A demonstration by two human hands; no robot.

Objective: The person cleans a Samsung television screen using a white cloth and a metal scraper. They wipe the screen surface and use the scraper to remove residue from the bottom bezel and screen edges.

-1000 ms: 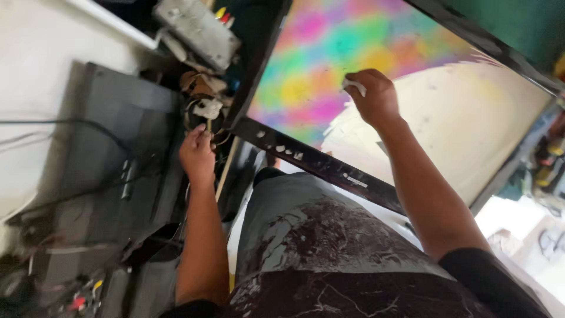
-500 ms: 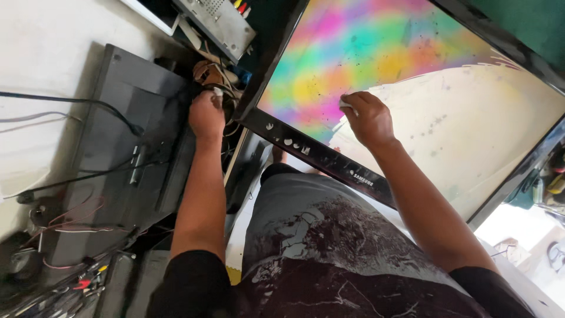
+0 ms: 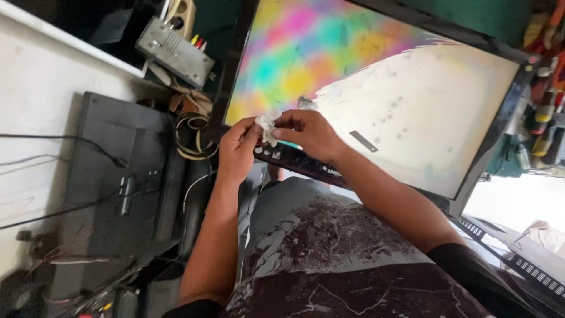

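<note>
Both hands have left their separate places and now meet at the bottom edge of the flat screen (image 3: 376, 94). The left hand (image 3: 238, 150) has come away from the cables (image 3: 191, 138) and pinches one end of a small white wad (image 3: 268, 123); the right hand (image 3: 309, 134) grips its other end. Half the screen shows rainbow film, half bare white. A black panel (image 3: 112, 188) crowds the left; free room remains above the lap.

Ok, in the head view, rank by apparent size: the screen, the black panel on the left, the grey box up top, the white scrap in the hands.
1. screen
2. black panel
3. grey box
4. white scrap
</note>
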